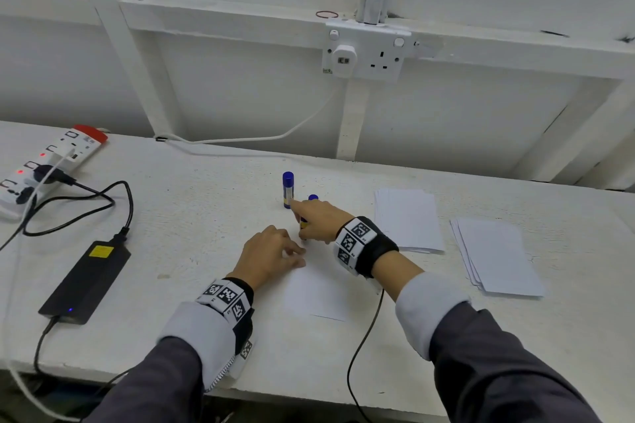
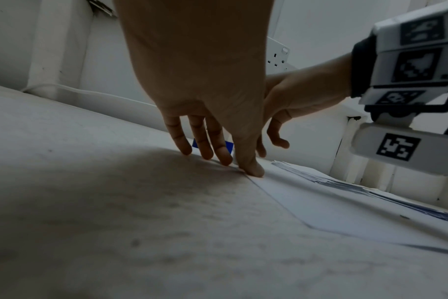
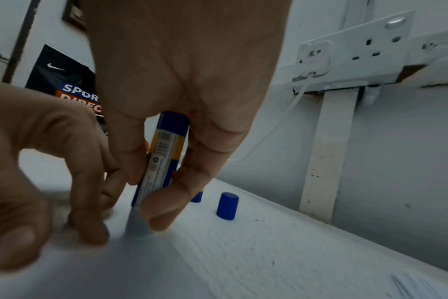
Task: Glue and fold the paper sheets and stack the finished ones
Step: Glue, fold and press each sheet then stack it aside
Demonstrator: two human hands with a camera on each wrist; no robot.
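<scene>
On table [image 1: 192, 233]: right hand [image 1: 318, 220] grips glue stick [image 3: 161, 153]; left hand [image 1: 268, 256] flat, pressing sheet [image 1: 319, 292].

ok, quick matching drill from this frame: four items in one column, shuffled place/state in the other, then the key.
Items
1. right hand
2. left hand
3. loose blue cap
4. second glue stick

States
A. stands capped and upright on the table, untouched
B. fingertips press the sheet flat
C. grips the open glue stick, tip down on the paper
D. stands alone on the table, off its stick

Pairs: 1-C, 2-B, 3-D, 4-A
</scene>
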